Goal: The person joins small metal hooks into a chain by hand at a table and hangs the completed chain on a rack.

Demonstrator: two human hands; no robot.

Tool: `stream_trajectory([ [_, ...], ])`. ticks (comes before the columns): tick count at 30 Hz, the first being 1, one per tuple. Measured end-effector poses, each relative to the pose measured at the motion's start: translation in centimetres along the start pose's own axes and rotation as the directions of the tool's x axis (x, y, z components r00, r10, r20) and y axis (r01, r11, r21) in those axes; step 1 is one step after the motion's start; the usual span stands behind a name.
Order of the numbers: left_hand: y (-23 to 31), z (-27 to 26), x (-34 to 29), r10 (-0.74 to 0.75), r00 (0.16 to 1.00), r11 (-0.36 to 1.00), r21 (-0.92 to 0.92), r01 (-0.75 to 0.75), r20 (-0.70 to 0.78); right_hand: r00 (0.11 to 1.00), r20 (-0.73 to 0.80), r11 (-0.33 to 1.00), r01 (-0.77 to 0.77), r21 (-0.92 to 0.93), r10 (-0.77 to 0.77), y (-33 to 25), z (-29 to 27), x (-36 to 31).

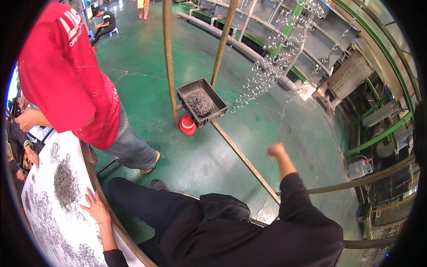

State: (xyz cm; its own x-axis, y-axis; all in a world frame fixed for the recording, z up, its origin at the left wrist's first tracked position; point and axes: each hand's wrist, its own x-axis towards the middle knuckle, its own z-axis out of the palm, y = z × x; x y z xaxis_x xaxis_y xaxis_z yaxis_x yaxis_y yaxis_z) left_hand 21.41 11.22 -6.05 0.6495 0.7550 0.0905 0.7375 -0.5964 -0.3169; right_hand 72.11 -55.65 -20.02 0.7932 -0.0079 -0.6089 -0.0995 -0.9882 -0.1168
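Note:
My left hand point(96, 208) lies with fingers spread on the white tabletop point(46, 213), beside a heap of small dark wire-like metal pieces point(65, 182). More of these pieces are scattered thinly across the surface. My right hand point(276, 151) is stretched out over the floor, away from the table, with its fingers curled closed. Whether anything is inside them is hidden. Ahead of that hand hang strands of small shiny curved metal pieces point(262, 75). A black plastic crate point(215, 116) farther off holds a tangled pile of grey metal pieces point(200, 103).
A person in a red shirt point(66, 75) stands close at my left by the table. Another person's hand point(31, 155) rests at its far edge. Metal frame bars point(244, 160) run near the crate and a red bucket point(187, 125). Pipes point(249, 53) line the back.

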Motion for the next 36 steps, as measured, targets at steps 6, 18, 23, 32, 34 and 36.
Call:
stream_trajectory([
  [6,0.6,-0.5,-0.4,-0.051,0.999,0.999,0.006,0.051,-0.003,0.885,0.465,0.995,0.041,-0.089,0.005,-13.5,8.3,-9.6],
  [18,2.8,-0.8,-0.1,-0.094,0.991,0.992,-0.088,0.085,-0.095,0.538,0.747,0.342,0.838,-0.425,-0.390,-34.6,9.1,-17.5],
  [23,1.1,1.0,-0.4,-0.038,0.991,0.998,-0.060,0.031,-0.127,0.567,0.636,0.547,0.796,-0.259,-0.523,-36.0,8.3,-21.1],
  [32,2.2,0.4,0.1,0.007,1.000,1.000,0.005,-0.007,-0.025,0.817,0.554,0.692,0.494,-0.527,-0.162,-23.9,8.2,-19.2],
  [34,2.4,0.1,0.4,0.008,1.000,1.000,0.007,-0.008,-0.007,0.817,0.557,0.721,0.474,-0.505,-0.148,-23.2,8.2,-18.8],
  [36,2.3,0.1,0.4,0.010,1.000,1.000,-0.006,-0.010,-0.022,0.803,0.567,0.711,0.507,-0.488,-0.184,-23.8,8.1,-18.4],
])
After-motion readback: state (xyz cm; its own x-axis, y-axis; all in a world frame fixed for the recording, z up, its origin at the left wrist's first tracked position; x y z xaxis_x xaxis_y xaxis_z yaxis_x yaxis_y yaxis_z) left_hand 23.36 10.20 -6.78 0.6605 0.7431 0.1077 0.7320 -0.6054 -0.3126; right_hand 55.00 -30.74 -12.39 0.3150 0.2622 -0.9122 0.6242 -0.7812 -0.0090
